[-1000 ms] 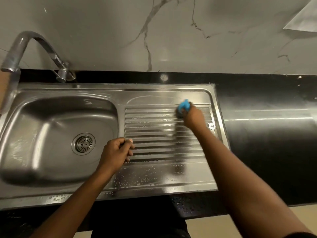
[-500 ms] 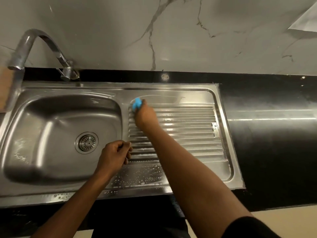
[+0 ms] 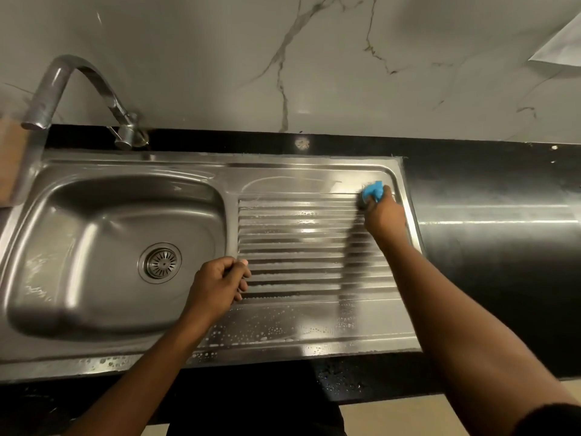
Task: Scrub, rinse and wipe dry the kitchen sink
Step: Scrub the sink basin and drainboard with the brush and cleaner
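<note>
A stainless steel sink [image 3: 94, 215] with a round drain [image 3: 160, 262] fills the left half of the view, and its ribbed drainboard [image 3: 298, 240] lies to the right, wet with soap bubbles. My right hand [image 3: 382, 215] grips a blue sponge [image 3: 372, 190] and presses it on the drainboard's far right corner. My left hand [image 3: 220, 284] rests with curled fingers on the ridge between basin and drainboard and holds nothing that I can see.
A curved metal tap [image 3: 72, 86] stands behind the basin at the far left. A black countertop [image 3: 487, 231] stretches right of the sink, under a marbled white wall. A brown board [image 3: 11, 158] leans at the left edge.
My right hand swept the sponge along the drainboard's far edge, left toward the basin and then back to the right corner. My left hand stayed in place.
</note>
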